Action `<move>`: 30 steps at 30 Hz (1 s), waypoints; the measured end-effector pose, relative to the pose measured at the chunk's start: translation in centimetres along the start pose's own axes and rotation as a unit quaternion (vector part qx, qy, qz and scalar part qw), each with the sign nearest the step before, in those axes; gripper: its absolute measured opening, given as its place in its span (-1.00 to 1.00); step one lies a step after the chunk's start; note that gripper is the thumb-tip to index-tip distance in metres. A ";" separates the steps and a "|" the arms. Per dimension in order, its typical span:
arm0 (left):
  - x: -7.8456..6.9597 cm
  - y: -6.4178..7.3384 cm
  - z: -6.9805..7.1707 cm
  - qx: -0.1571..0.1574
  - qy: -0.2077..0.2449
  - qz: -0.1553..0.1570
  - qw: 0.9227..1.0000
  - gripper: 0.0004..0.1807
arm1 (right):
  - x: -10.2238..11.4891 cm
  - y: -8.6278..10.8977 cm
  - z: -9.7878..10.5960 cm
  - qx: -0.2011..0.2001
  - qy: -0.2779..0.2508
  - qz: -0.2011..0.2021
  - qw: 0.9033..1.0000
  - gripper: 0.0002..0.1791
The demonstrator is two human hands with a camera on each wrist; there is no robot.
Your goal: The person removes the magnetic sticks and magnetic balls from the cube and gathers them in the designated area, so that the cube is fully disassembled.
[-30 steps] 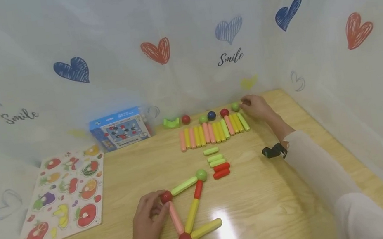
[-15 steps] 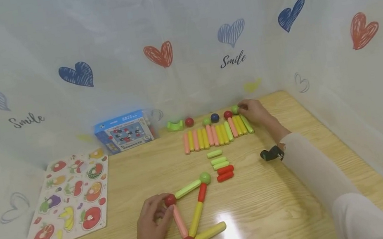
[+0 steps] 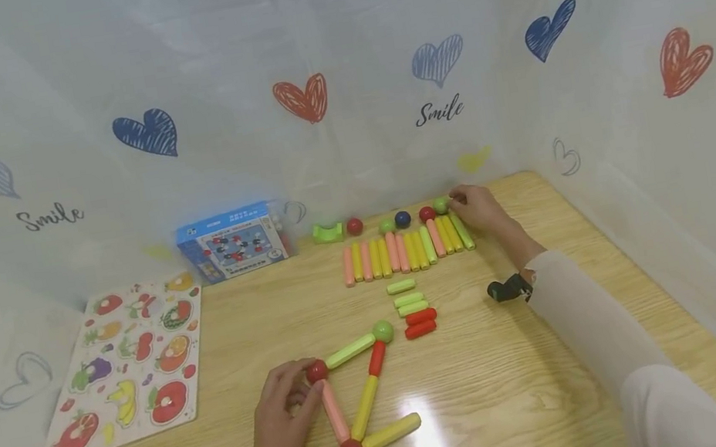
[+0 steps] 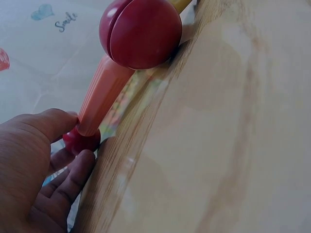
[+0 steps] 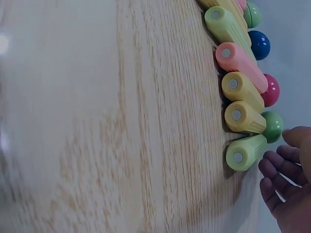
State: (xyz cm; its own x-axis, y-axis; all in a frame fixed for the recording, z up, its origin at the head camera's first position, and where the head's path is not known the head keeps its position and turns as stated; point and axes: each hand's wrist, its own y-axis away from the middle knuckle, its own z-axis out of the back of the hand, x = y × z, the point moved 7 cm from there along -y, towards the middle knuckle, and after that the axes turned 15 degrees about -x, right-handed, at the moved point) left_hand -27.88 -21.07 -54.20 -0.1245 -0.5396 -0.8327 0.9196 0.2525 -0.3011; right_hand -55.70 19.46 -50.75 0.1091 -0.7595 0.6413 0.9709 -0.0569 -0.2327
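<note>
My left hand (image 3: 283, 415) pinches a red ball (image 3: 317, 371), thumb on one side and fingertips on the other. From this ball a light green rod (image 3: 350, 351) runs to a green ball (image 3: 383, 331), and a pink rod (image 4: 104, 94) to a nearer red ball (image 4: 141, 34). A red rod (image 3: 375, 359) and a yellow rod (image 3: 364, 408) link those two far corners; another yellow rod (image 3: 393, 433) sticks out rightward. At the back right, my right hand (image 3: 481, 209) has loose fingers, its thumb tip right beside a green ball (image 5: 273, 126) at the end of a rod row.
Several pink, yellow and green rods (image 3: 393, 255) lie side by side at the back, with more balls behind, including a blue ball (image 3: 403, 219). Short green rods (image 3: 410, 300) and red rods (image 3: 420, 317) lie mid-table. A blue box (image 3: 235, 244) and a fruit board (image 3: 120, 363) stand left.
At the back right, the green ball has shifted a little left, up against the red ball, with my right hand following. My left hand stays at its red ball.
</note>
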 end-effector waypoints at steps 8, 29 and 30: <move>-0.1 0.0 0.1 0.000 0.009 0.000 1.000 -0.63 | -0.4 -0.1 0.1 -0.002 0.004 0.001 1.000 -0.58; 0.0 -0.1 0.0 0.000 0.000 0.002 1.000 -0.63 | -0.9 0.4 -0.1 0.000 -0.010 -0.010 1.000 -0.52; 0.0 -0.2 -0.1 0.001 -0.001 0.002 1.000 -0.63 | -1.1 0.4 0.0 -0.005 -0.010 -0.014 1.000 -0.51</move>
State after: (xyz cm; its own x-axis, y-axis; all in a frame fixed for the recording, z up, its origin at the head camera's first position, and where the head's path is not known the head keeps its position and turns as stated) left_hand -28.07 -21.07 -54.19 -0.1204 -0.5402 -0.8329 0.9206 0.2532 -0.2973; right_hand -55.40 20.31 -51.53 0.0872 -0.7443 0.6621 0.9715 -0.0834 -0.2217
